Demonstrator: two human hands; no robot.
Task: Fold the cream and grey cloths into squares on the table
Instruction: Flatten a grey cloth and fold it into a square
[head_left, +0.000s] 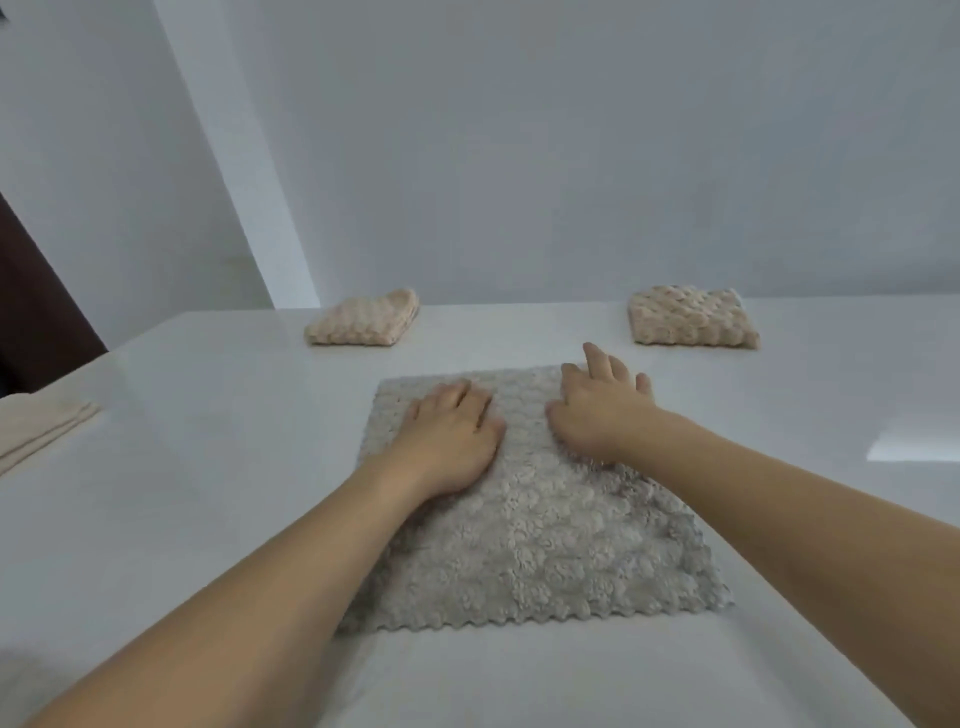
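Both hands flat on the grey cloth, fingers straight, gripping nothing.

Left hand (449, 436) presses palm-down on the far left part of the grey cloth (535, 525); right hand (605, 410) lies just beside it on the far right part, fingertips reaching past the far edge. From my feed the cloth sits spread at the middle of the white table (208, 415), scalloped hem toward me; I read no label or writing on it. Two cream cloths lie folded near the far edge, well apart: one far left (363, 319), one far right (691, 317). A pale folded fabric (41, 426) rests at the table's left edge. White wall (571, 130) behind; dark panel (36, 296) at far left.
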